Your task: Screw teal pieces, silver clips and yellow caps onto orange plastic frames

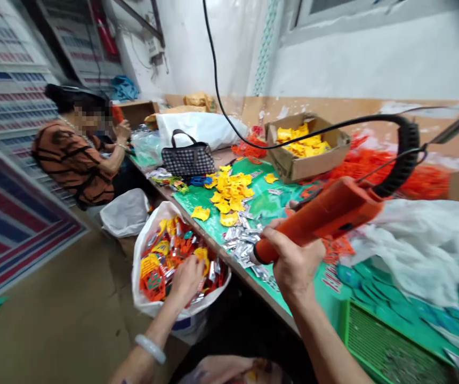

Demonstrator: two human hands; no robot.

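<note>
My right hand (295, 264) is wrapped round an orange electric screwdriver (317, 216), held aslant above the bench with its tip down to the left. A black cord runs from its upper end. My left hand (189, 280), with a pale bangle on the wrist, reaches into a white lined bag (139, 290). Its curled fingers are at a yellow plastic part (202, 258); the fingertips are partly hidden. Orange, yellow and silvery pieces fill the bag. On the bench lie a heap of yellow plastic parts (231, 189) and small silvery pieces (242, 240).
A cardboard box (309, 165) of yellow parts stands at the back, beside orange plastic pieces (397, 173). At right are white plastic sheeting (421, 240) and a green basket (347, 320). A checked bag (189, 159) sits farther left. A co-worker (75, 154) sits at the bench's far end.
</note>
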